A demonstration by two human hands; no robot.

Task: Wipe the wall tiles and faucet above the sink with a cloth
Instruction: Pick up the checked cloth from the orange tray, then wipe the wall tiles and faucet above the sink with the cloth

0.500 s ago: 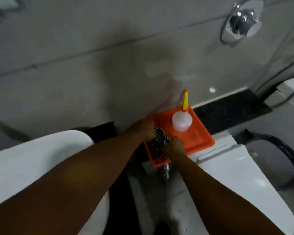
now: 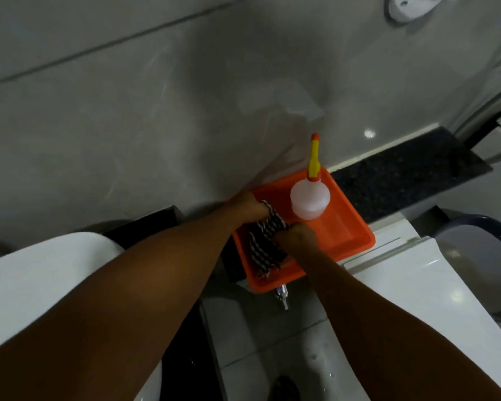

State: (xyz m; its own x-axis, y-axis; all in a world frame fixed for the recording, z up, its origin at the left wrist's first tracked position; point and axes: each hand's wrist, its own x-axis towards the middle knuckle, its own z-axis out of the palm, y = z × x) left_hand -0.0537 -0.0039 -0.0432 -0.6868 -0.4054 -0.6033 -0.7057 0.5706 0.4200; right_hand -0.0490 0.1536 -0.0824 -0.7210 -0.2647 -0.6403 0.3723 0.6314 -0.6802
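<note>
A black-and-white striped cloth (image 2: 265,244) lies in the near left part of an orange tray (image 2: 350,235). My left hand (image 2: 248,206) grips its far end and my right hand (image 2: 297,237) grips its middle, so the cloth is stretched between them. Grey wall tiles (image 2: 162,111) rise behind the tray. A round chrome wall fitting (image 2: 408,8) shows at the top right edge. A small chrome tap (image 2: 282,296) pokes out below the tray's near edge.
A white squeeze bottle (image 2: 310,198) with a yellow nozzle stands in the tray's far half. A white basin (image 2: 41,285) is at the left, a white lidded fixture (image 2: 434,308) at the right, a dark ledge (image 2: 402,175) behind it.
Both hands stay on the cloth in the tray. The view has tilted down, so the chrome wall fitting sits nearer the top edge.
</note>
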